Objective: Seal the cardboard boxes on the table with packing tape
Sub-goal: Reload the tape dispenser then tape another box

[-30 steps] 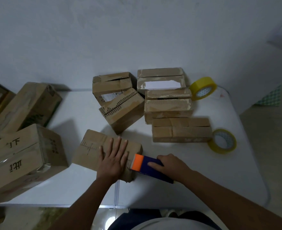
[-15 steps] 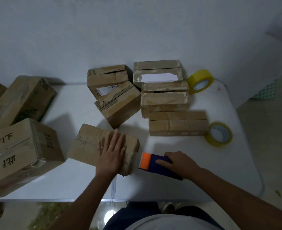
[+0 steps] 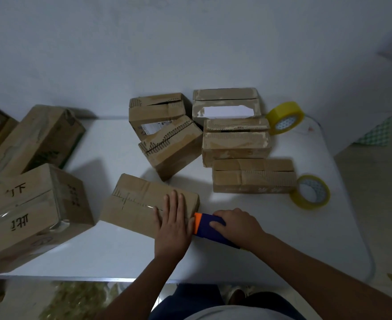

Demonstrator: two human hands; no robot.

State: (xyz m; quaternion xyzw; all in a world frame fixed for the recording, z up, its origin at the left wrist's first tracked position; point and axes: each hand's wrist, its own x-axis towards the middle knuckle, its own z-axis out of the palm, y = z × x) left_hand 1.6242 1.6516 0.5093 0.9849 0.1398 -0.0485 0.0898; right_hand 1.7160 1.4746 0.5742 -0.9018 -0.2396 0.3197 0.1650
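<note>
A flat cardboard box (image 3: 135,199) lies near the front of the white table (image 3: 111,250). My left hand (image 3: 173,224) presses flat on its right end, fingers straight. My right hand (image 3: 236,225) grips a blue tape dispenser with an orange tip (image 3: 205,225); the tip sits against the box's right edge, beside my left hand. Two yellow tape rolls are to the right: one (image 3: 310,191) flat on the table, one (image 3: 284,117) on edge at the back. Several more small boxes (image 3: 236,144) are clustered behind.
A large box with printed characters (image 3: 28,213) overhangs the table's left front. Another large box (image 3: 37,139) leans behind it. A white wall rises behind the table. The table's front edge (image 3: 74,278) is close to my body.
The dispenser had drawn away to the right of the box half a second ago; now its orange tip is back against the box's right edge. My left hand has stayed pressed on the box.
</note>
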